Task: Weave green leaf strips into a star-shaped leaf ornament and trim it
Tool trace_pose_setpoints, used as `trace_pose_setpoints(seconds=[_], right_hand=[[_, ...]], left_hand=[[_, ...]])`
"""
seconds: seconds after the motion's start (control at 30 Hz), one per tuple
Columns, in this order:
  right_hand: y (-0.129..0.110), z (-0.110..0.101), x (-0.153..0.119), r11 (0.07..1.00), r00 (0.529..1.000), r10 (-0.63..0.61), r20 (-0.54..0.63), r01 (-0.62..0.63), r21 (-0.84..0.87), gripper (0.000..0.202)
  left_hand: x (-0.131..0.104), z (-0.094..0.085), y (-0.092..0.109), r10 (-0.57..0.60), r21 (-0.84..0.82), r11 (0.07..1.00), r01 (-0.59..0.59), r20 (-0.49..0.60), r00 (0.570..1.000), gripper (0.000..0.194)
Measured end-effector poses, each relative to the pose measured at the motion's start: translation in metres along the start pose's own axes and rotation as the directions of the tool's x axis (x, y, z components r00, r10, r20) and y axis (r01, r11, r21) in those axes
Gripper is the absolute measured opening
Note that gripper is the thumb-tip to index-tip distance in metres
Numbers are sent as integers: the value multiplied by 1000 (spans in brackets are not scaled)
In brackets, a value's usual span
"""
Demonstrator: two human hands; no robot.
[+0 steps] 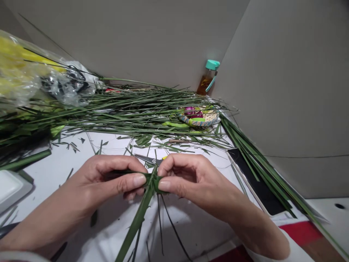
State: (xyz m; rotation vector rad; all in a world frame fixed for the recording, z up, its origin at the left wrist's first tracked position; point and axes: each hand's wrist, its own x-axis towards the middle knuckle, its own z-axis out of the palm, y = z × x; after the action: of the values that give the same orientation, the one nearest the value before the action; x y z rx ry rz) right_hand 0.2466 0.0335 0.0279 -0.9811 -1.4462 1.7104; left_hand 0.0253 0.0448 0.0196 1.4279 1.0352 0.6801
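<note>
Both hands meet at the middle of the view around a folded green leaf strip [139, 214]. My left hand [117, 178] pinches its left side between thumb and fingers. On the other side, my right hand [185, 176] pinches the fold with thumb and index finger. One wide end of the leaf hangs down toward the lower left, and thin dark strands dangle below the fold. Just behind the fingertips lie scissors [147, 158] with dark blades, their handles mostly hidden by my right hand.
Long green leaves [131, 105] are heaped across the back. A small woven basket [208, 119] and a teal-capped bottle [208, 78] stand behind. Plastic bags [24, 72] are at the left. A dark tablet-like device [261, 189] lies right, partly under leaves. A white object [12, 189] sits left.
</note>
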Motion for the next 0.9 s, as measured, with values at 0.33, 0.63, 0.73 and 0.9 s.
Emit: trace_pose_setpoints(seconds=[0.33, 0.63, 0.73, 0.9], right_hand=[[1, 1, -1, 992, 992, -115, -54, 113, -51, 7], [3, 3, 4, 985, 981, -170, -93, 172, 11, 13], [4, 3, 5, 980, 983, -169, -65, 175, 98, 14], [7, 4, 7, 964, 995, -103, -21, 105, 244, 15]], left_hand=[[-1, 12, 8, -109, -219, 969, 110, 15, 994, 39], [-5, 32, 10, -245, -600, 774, 202, 10, 969, 24], [-5, 32, 8, -253, -663, 715, 224, 55, 966, 22], [-8, 33, 3, -266, -721, 632, 286, 144, 953, 20]])
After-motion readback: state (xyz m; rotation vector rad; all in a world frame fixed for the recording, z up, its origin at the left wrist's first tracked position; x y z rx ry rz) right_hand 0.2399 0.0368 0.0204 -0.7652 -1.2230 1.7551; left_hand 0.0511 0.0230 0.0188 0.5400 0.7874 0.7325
